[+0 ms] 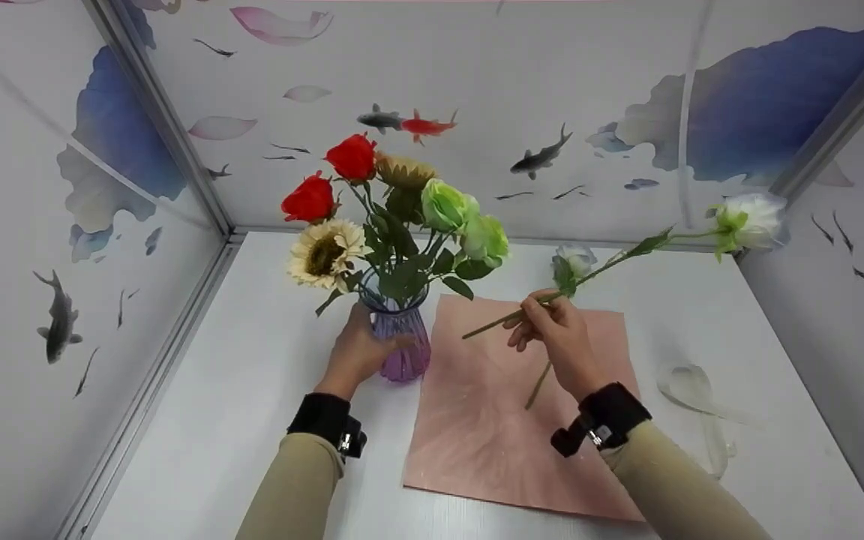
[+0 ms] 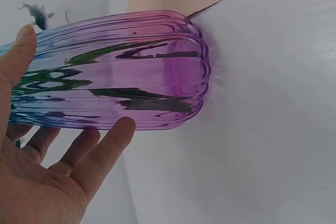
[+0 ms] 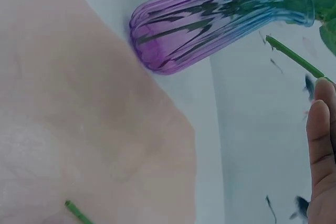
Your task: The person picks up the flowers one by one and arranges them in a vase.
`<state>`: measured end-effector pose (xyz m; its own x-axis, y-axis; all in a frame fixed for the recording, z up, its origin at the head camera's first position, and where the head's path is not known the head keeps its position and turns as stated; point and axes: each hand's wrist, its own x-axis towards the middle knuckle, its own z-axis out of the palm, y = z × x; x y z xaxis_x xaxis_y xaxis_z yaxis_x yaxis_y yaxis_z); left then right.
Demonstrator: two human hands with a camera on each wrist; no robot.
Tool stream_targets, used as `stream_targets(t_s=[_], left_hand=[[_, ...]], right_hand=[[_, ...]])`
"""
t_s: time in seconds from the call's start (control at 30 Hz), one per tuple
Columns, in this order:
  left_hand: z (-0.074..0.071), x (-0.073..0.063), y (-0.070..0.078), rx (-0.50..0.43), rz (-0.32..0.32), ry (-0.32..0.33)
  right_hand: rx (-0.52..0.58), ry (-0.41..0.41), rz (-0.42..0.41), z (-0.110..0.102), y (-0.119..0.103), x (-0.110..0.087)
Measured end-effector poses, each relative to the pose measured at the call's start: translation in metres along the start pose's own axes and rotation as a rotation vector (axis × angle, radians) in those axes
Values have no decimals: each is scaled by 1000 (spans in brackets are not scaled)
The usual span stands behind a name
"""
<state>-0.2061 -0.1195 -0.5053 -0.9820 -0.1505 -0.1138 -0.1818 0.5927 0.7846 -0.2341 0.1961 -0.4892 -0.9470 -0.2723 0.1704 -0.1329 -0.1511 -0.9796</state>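
Observation:
My left hand (image 1: 355, 350) grips a ribbed glass vase (image 1: 406, 346), blue at the top and purple below, which stands upright on the table. In the left wrist view, thumb and fingers lie on either side of the vase (image 2: 152, 72). Two red roses (image 1: 308, 199), two sunflowers (image 1: 327, 255) and green-white blooms (image 1: 447, 206) fill it. My right hand (image 1: 563, 341) pinches the stem of a white rose (image 1: 754, 221), holding it slanted over the paper, bloom up to the right. In the right wrist view the cut stem end (image 3: 294, 56) points toward the vase's mouth.
Pink wrapping paper (image 1: 469, 442) lies flat right of the vase. Another white flower (image 1: 574, 264) lies across it, partly behind my right hand. A pale ribbon (image 1: 691, 390) rests loosely at the right. Printed walls (image 1: 477, 75) enclose the white table (image 1: 199, 420) at back and sides.

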Motion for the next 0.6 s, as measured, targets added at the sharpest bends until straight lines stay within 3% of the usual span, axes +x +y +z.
stream_targets(t_s=[0.27, 0.6], left_hand=[[0, 0, 0, -6, 15, 4], [0, 1, -1, -15, 3, -4]], right_hand=[[-4, -82, -113, 26, -34, 3], [-10, -100, -193, 51, -58, 10]])
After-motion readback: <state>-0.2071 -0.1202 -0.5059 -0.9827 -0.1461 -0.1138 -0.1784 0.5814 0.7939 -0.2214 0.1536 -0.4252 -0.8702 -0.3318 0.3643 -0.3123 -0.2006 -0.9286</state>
